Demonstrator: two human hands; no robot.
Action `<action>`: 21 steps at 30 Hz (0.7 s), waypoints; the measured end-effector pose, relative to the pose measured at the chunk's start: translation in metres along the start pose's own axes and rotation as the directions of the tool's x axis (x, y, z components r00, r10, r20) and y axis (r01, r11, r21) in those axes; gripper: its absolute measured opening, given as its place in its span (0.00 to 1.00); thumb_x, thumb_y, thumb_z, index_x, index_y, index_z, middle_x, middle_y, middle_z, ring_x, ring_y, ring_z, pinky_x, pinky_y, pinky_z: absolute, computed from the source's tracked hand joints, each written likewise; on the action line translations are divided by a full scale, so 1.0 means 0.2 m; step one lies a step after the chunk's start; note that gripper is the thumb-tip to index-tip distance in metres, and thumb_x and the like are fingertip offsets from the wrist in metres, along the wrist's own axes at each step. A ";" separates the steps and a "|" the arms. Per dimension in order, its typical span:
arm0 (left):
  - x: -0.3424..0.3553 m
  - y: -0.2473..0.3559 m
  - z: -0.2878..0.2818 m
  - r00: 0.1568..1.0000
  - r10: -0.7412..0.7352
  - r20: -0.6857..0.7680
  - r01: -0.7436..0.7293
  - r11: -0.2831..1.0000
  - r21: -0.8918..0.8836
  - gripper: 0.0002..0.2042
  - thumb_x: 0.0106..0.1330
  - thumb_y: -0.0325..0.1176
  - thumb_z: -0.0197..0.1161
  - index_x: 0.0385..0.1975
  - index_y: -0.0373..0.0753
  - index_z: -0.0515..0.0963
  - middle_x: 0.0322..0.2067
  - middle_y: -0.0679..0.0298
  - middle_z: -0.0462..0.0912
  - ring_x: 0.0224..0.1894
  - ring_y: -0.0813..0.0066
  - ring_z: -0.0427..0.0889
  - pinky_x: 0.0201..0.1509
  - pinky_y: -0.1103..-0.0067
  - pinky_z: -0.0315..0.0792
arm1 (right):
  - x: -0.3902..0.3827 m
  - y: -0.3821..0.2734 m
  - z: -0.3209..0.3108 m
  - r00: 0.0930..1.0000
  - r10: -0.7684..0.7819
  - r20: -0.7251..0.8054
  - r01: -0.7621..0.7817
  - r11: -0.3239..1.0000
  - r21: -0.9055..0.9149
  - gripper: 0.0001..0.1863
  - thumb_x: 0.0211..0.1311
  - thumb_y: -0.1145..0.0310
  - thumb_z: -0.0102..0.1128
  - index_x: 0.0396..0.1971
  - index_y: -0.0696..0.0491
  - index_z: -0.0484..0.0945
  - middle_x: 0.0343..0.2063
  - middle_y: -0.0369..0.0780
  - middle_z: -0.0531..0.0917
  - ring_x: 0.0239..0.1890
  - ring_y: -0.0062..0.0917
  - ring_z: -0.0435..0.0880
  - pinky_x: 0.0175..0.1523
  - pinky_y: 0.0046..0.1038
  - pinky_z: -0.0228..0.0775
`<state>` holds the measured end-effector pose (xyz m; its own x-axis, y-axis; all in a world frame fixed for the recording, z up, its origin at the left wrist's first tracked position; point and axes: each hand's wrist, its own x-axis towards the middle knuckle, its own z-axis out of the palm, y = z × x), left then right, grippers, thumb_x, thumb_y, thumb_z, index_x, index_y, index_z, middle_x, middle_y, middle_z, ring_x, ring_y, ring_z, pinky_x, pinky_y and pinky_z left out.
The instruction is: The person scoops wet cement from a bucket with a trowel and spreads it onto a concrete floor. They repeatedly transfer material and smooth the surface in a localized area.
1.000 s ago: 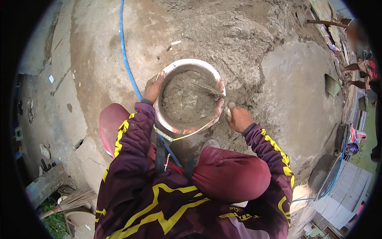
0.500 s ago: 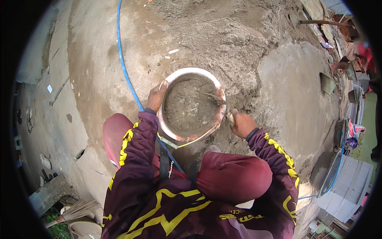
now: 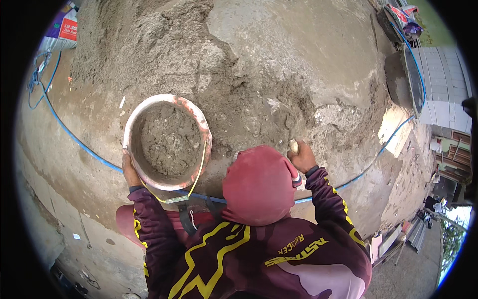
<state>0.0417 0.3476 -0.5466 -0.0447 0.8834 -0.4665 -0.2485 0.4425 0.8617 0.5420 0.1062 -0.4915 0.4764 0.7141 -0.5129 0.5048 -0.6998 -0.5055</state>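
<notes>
A round white bucket (image 3: 204, 119), stained reddish along its rim, stands on the ground before me, with grey wet mortar (image 3: 169, 142) inside. My left hand (image 3: 130, 171) grips its near left rim. The bucket's yellow wire handle (image 3: 203, 158) hangs down over the near side, with a pale green grip (image 3: 177, 199). To the right, beyond my knee, my right hand (image 3: 303, 158) is closed round the pale handle of a trowel (image 3: 294, 146). The blade cannot be made out against the spread mortar (image 3: 269, 119) on the ground.
A blue hose (image 3: 84, 148) runs across the ground, behind the bucket and past my legs. Rough mortar lies heaped at the far side, beside a smoother wet patch (image 3: 294, 40). A printed sack (image 3: 62, 30) is at far left, a dark tub (image 3: 401, 79) at right.
My view has turned to the right. The trowel, whose blade was inside the bucket, is now out of it, over the mortar on the right. My left hand stays on the rim.
</notes>
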 end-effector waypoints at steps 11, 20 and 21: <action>-0.02 0.03 0.05 0.995 -0.097 -0.028 0.095 0.993 -0.065 0.28 0.73 0.51 0.47 0.62 0.33 0.67 0.57 0.57 0.74 0.56 0.64 0.75 0.62 0.72 0.68 | -0.15 0.38 0.05 0.864 0.455 0.216 -0.503 0.769 0.395 0.16 0.60 0.67 0.61 0.43 0.61 0.73 0.19 0.40 0.77 0.14 0.26 0.75 0.18 0.31 0.68; -0.05 0.02 0.08 0.997 0.008 -0.072 -0.006 1.000 0.025 0.27 0.74 0.48 0.47 0.62 0.30 0.65 0.57 0.55 0.73 0.56 0.66 0.73 0.61 0.74 0.67 | 0.82 0.01 0.04 0.894 0.324 0.310 -0.446 0.722 0.530 0.11 0.61 0.66 0.59 0.35 0.59 0.72 0.19 0.39 0.75 0.14 0.26 0.74 0.16 0.32 0.68; -0.06 0.02 0.09 0.996 0.050 0.076 -0.045 0.997 -0.068 0.28 0.75 0.48 0.47 0.63 0.30 0.64 0.58 0.55 0.72 0.58 0.67 0.73 0.62 0.74 0.66 | 0.88 -0.03 0.05 0.895 0.336 0.294 -0.446 0.712 0.543 0.11 0.61 0.66 0.59 0.35 0.59 0.72 0.20 0.39 0.75 0.14 0.26 0.75 0.16 0.32 0.68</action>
<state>0.0583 0.3416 -0.5351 0.0160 0.9137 -0.4060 -0.3113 0.3905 0.8664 0.6150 0.2368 -0.5862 0.3841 0.3984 -0.8329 -0.2441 -0.8262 -0.5077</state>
